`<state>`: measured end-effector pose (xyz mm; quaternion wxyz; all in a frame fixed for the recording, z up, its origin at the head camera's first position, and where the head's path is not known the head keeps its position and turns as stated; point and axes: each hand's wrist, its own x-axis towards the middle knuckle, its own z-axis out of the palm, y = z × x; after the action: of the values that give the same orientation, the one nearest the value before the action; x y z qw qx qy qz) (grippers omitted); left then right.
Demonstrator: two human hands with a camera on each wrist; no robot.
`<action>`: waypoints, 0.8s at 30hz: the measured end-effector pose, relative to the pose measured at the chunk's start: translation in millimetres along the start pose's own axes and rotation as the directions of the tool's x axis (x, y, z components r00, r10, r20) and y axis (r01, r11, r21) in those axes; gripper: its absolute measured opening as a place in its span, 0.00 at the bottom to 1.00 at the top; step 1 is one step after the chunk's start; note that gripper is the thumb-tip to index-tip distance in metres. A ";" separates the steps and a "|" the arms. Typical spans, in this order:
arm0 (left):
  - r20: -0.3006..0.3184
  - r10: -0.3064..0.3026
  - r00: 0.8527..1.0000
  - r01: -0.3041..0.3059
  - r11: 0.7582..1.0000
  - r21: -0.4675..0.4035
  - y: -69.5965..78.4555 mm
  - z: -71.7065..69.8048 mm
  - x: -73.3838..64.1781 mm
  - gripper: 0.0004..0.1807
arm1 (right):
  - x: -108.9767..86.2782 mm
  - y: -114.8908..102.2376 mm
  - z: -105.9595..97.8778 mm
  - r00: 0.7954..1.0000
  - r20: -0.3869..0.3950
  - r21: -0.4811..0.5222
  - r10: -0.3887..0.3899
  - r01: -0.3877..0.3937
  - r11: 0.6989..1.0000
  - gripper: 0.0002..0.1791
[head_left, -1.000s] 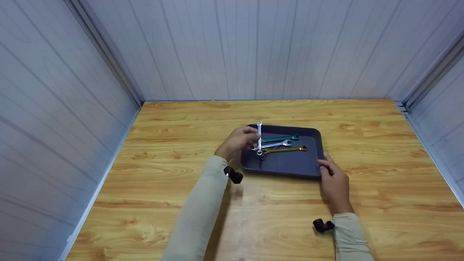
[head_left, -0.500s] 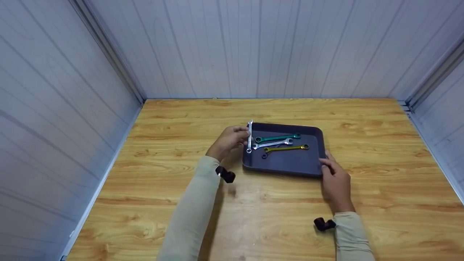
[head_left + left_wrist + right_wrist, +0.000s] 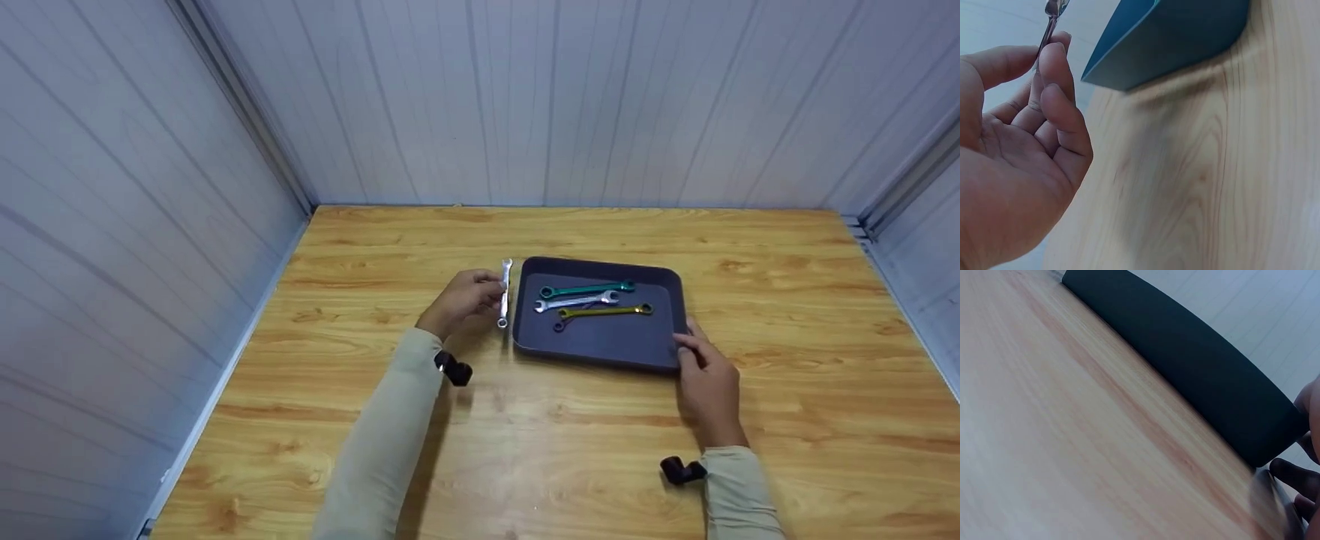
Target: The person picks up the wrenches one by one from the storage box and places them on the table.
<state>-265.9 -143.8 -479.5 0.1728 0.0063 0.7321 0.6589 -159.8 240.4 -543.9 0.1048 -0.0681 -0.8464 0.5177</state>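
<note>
My left hand (image 3: 461, 301) pinches a silver combination wrench (image 3: 505, 294) between thumb and fingertips, just off the left side of a dark grey tray (image 3: 600, 349). In the left wrist view, one end of that wrench (image 3: 1055, 8) sticks up above the fingertips. At the tray's near right corner, my right hand (image 3: 709, 382) grips the rim, thumb over the edge and fingers outside. Inside the tray lie a green wrench (image 3: 589, 289), another silver wrench (image 3: 577, 301) and a gold wrench (image 3: 607, 311). A purple wrench (image 3: 559, 326) is mostly hidden under them.
The tray stands on a wood-grain table (image 3: 555, 442). Pale panel walls (image 3: 510, 105) enclose the table at the back and on both sides. Small black devices (image 3: 454, 369) are worn on both wrists.
My left hand has carried the silver wrench leftward, from above the tray to outside its left rim. The right hand keeps its grip on the tray corner. The head view has shifted slightly.
</note>
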 end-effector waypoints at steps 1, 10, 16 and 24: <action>-0.003 0.004 1.000 -0.004 1.000 0.000 0.4 -2.2 0.2 0.13 | 1.4 -0.7 -0.9 1.000 -0.003 0.003 -0.002 0.002 1.000 0.19; -0.037 -0.018 0.999 0.017 0.999 -0.038 0.5 -29.3 -5.8 0.19 | 9.0 -5.7 2.6 1.000 -0.021 0.029 -0.019 0.020 0.999 0.18; -0.066 -0.036 0.997 0.033 0.998 -0.050 -9.8 -45.4 -14.6 0.21 | 3.6 -5.5 8.4 1.000 0.004 0.066 0.005 -0.005 0.998 0.18; -0.097 -0.053 0.994 0.049 0.998 -0.045 -16.2 -51.6 -19.1 0.19 | 0.6 -4.9 6.8 0.999 -0.008 0.014 -0.037 0.037 0.999 0.18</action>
<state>-257.9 -200.2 -486.7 0.1533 -0.0487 0.7254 0.6693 -162.0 232.4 -542.5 0.1180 -0.0537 -0.8435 0.5213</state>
